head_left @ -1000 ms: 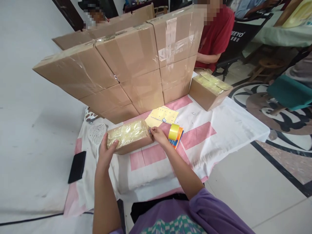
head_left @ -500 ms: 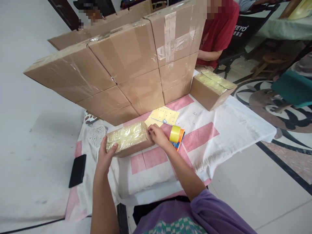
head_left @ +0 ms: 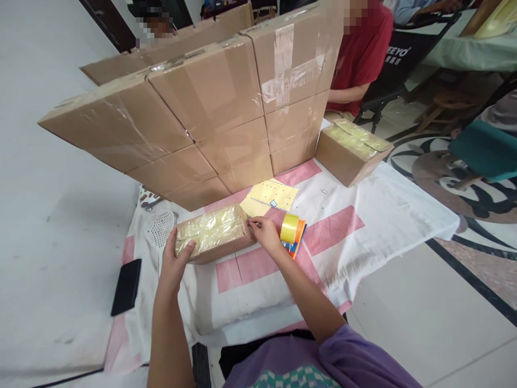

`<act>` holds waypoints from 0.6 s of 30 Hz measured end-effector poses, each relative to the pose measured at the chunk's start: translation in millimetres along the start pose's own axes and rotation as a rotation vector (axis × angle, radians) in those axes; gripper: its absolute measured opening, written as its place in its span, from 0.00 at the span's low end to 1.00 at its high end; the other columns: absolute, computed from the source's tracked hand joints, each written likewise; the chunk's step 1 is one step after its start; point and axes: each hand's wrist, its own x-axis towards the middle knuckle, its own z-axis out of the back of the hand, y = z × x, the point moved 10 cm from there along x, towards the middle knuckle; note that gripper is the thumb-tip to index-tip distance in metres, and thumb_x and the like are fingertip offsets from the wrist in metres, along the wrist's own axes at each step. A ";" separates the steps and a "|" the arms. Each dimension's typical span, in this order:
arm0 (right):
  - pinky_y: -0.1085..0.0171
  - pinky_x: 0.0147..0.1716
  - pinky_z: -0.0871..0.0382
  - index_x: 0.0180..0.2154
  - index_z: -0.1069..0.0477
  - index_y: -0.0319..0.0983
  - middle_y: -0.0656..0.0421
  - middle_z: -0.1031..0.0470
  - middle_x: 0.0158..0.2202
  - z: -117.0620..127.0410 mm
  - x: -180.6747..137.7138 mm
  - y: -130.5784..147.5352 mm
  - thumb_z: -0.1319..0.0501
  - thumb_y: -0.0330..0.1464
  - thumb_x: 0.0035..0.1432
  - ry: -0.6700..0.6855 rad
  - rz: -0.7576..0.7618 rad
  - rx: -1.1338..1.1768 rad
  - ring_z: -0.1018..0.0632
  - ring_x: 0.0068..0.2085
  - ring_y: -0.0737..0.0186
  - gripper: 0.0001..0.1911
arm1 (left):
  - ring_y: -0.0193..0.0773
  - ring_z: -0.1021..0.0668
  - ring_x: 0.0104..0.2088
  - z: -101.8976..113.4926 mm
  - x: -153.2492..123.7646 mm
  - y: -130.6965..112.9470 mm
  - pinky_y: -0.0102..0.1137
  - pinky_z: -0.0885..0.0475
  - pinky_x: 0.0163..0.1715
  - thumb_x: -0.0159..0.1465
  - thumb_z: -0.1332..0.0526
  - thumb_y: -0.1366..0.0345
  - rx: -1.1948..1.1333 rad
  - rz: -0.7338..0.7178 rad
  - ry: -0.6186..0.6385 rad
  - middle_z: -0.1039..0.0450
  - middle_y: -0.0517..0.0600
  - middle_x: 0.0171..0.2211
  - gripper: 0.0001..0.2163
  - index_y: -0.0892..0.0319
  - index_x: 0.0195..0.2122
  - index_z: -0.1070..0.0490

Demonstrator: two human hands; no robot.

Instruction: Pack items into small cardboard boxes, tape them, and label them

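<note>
A small cardboard box (head_left: 226,249) with clear yellowish tape across its top lies in front of me on the cloth. My left hand (head_left: 177,254) grips its left end, thumb on the taped top. At the box's right end is my right hand (head_left: 262,230), its fingers pinched together close to the edge; whatever they hold is too small to make out. A roll of yellow tape (head_left: 289,228) rests just right of that hand, on an orange and blue flat item (head_left: 299,241). Behind the box lies a yellow patterned paper (head_left: 274,194).
Large stacked cartons (head_left: 210,91) form a wall across the table's back. Another taped box (head_left: 343,156) stands at the right, near a person in a red shirt (head_left: 365,64). At the left are a white perforated piece (head_left: 160,227) and a black phone-like object (head_left: 126,286).
My right hand has shifted slightly at the box's right end, fingers still pinched. My left hand keeps its hold. The view has moved a little.
</note>
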 end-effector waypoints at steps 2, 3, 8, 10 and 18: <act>0.59 0.46 0.25 0.33 0.20 0.39 0.53 0.16 0.41 -0.4 -1.5 0.0 0.39 0.26 0.60 -0.020 0.001 0.025 0.18 0.42 0.56 0.09 | 0.54 0.40 0.71 -0.2 0.1 0.8 0.45 0.46 0.71 0.61 0.32 0.49 -0.008 0.011 -0.001 0.46 0.55 0.73 0.40 0.54 0.72 0.44; 0.59 0.46 0.25 0.34 0.19 0.39 0.53 0.16 0.41 -0.6 -1.8 -0.4 0.39 0.26 0.60 -0.029 0.001 0.036 0.18 0.43 0.56 0.09 | 0.54 0.40 0.71 -0.1 0.1 0.7 0.45 0.46 0.71 0.61 0.32 0.49 -0.012 0.011 -0.003 0.46 0.55 0.73 0.40 0.55 0.72 0.44; 0.59 0.45 0.24 0.38 0.18 0.40 0.53 0.16 0.42 -2.4 -0.9 -2.6 0.39 0.28 0.59 -0.018 0.010 0.081 0.18 0.42 0.57 0.10 | 0.53 0.41 0.71 -0.6 -1.3 -2.8 0.44 0.46 0.71 0.62 0.32 0.49 -0.027 -0.008 0.000 0.47 0.55 0.73 0.40 0.54 0.72 0.44; 0.59 0.46 0.25 0.38 0.17 0.39 0.53 0.16 0.41 -2.7 -0.1 -1.7 0.38 0.28 0.58 0.012 0.024 0.092 0.19 0.42 0.57 0.10 | 0.53 0.42 0.72 -0.2 -2.1 -3.3 0.44 0.46 0.71 0.62 0.33 0.49 -0.010 -0.007 0.004 0.47 0.54 0.73 0.39 0.54 0.72 0.44; 0.60 0.48 0.26 0.37 0.16 0.39 0.55 0.18 0.39 -13.4 0.0 7.1 0.43 0.22 0.55 0.241 0.077 0.081 0.19 0.43 0.59 0.17 | 0.52 0.46 0.73 -1.9 -0.2 -4.4 0.45 0.53 0.72 0.65 0.35 0.49 0.094 -0.036 0.051 0.50 0.55 0.74 0.39 0.55 0.73 0.47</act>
